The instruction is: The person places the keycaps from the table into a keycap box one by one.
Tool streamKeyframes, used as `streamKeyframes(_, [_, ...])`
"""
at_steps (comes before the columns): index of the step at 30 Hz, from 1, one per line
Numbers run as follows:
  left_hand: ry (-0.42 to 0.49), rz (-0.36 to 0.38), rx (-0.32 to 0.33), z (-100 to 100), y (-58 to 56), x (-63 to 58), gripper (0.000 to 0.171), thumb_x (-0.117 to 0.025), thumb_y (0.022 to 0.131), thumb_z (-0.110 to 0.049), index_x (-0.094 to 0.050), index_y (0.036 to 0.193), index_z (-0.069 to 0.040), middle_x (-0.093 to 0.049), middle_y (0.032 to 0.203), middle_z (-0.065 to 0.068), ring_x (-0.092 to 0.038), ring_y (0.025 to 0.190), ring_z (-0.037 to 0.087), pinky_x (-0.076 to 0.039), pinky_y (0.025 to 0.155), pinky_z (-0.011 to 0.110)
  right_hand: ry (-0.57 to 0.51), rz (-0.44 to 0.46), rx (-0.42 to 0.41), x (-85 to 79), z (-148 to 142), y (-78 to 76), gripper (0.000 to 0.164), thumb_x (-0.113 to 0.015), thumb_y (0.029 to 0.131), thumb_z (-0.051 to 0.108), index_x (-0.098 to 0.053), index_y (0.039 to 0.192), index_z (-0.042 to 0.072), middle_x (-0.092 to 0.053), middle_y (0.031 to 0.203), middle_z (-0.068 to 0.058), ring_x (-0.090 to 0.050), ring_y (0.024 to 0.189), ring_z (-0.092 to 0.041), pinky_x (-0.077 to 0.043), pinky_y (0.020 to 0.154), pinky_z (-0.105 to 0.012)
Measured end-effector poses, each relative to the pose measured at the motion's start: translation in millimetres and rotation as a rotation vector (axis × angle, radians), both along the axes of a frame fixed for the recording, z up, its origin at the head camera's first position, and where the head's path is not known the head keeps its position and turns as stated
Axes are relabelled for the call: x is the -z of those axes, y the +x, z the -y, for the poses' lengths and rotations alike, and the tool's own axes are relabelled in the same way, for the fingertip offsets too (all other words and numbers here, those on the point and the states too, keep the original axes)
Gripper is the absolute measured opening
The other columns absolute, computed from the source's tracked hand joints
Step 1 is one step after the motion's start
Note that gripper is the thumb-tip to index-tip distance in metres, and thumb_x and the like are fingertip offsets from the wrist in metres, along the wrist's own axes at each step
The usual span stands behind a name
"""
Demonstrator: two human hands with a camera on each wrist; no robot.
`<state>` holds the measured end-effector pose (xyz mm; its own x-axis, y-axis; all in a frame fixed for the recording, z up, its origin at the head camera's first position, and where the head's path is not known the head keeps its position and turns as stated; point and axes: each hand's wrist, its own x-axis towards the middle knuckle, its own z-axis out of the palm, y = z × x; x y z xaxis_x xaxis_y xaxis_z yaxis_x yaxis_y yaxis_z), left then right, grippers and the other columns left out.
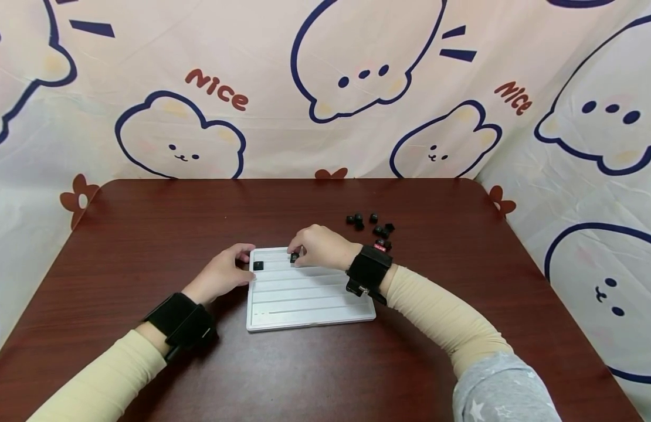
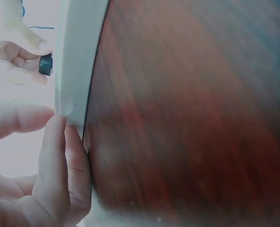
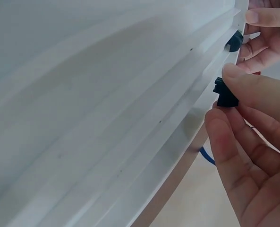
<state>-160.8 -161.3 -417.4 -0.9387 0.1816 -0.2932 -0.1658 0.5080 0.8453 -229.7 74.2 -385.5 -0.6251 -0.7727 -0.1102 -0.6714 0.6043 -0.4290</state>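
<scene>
Black keycap (image 1: 294, 258) over white ridged tray (image 1: 309, 293), pinched in right grip (image 1: 324, 247), fingertips closed to its width; left grip (image 1: 223, 274) holds tray's left edge. Tray lies on reddish-brown surface (image 1: 199, 217); cartoon-printed cloth (image 1: 278, 149) lettered "Nice" hangs behind.

Tray (image 1: 311, 298), far-right corner hidden; left sleeve (image 1: 101, 378) cropped

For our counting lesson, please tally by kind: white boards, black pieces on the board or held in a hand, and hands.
White board: 1
Black pieces: 2 (one on the board, one held)
Hands, left hand and right hand: 2
Total: 5
</scene>
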Motion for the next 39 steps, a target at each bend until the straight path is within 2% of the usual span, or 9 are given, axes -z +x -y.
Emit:
streamKeyframes(8, [-0.023, -0.009, 0.013, 1, -0.2, 0.0, 0.064, -0.069, 0.088, 0.001, -0.044, 0.147, 0.007, -0.052, 0.123, 0.023, -0.052, 0.105, 0.033, -0.048, 0.077, 0.032, -0.016, -0.015, -0.027, 2.1, 8, -0.1, 0.024, -0.084, 0.086, 0.009, -0.078, 0.109, 0.006, -0.072, 0.107, -0.005, -0.063, 0.085, -0.011, -0.049, 0.076, -0.019])
streamKeyframes(26, [-0.037, -0.036, 0.027, 2, -0.6, 1.2, 0.063, -0.070, 0.088, 0.001, -0.045, 0.146, 0.008, -0.054, 0.121, 0.022, -0.051, 0.106, 0.033, -0.045, 0.079, 0.034, -0.019, 0.043, -0.017, 7.5, 28, 1.0, 0.022, -0.083, 0.087, 0.008, -0.078, 0.108, 0.006, -0.073, 0.107, -0.005, -0.065, 0.087, -0.012, -0.050, 0.078, -0.020])
streamKeyframes(39, [-0.029, -0.029, 0.029, 1, -0.8, -0.7, 0.063, -0.070, 0.088, 0.001, -0.044, 0.146, 0.009, -0.052, 0.120, 0.023, -0.050, 0.105, 0.034, -0.046, 0.076, 0.032, 0.001, 0.052, -0.005, 10.7, 39, 4.1, 0.025, -0.083, 0.087, 0.008, -0.078, 0.112, 0.006, -0.074, 0.107, -0.003, -0.065, 0.090, -0.011, -0.051, 0.081, -0.022])
